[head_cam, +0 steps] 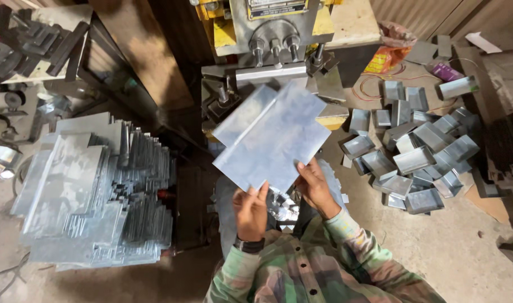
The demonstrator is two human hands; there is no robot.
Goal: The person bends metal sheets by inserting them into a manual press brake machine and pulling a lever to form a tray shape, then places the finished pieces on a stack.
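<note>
Hands, left hand (250, 210) and right hand (314, 185), gripping flat shiny creased metal sheet (270, 134), probably galvanised.

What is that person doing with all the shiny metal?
A person is holding a flat metal sheet up with both hands, the left hand and right hand gripping its near edge. The sheet has a fold line along it. Just beyond it stands a yellow and grey press machine. On the left lies a big stack of flat sheets. On the right, a pile of small metal trays sits on the floor.
</note>
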